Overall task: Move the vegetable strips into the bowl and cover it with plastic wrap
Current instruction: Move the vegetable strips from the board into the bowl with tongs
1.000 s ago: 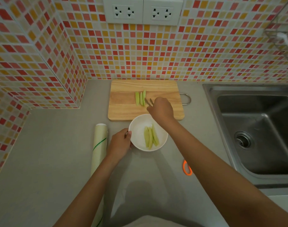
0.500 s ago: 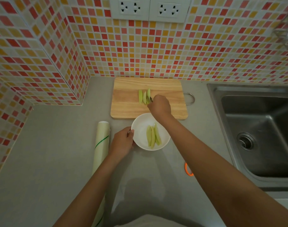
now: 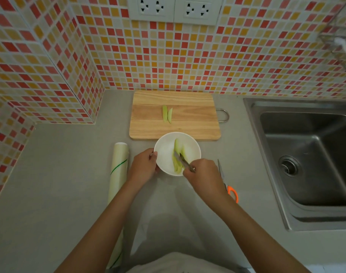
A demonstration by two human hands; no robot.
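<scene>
A white bowl (image 3: 165, 149) sits on the grey counter just in front of a wooden cutting board (image 3: 192, 123). Several pale green vegetable strips (image 3: 177, 149) lie in the bowl. Two more strips (image 3: 167, 114) rest side by side on the board. My left hand (image 3: 143, 167) grips the bowl's left rim. My right hand (image 3: 204, 175) holds metal tongs (image 3: 184, 161) whose tips reach into the bowl among the strips. A roll of plastic wrap (image 3: 119, 168) lies lengthwise to the left of the bowl.
Orange-handled scissors (image 3: 228, 184) lie on the counter right of my right hand. A steel sink (image 3: 310, 158) fills the right side. Tiled walls enclose the back and left, and the left wall juts out in a corner (image 3: 95, 107).
My right hand with the tongs has come back from the cutting board to the bowl, carrying one strip. Two strips lie on the board where three lay. My left hand stayed on the rim.
</scene>
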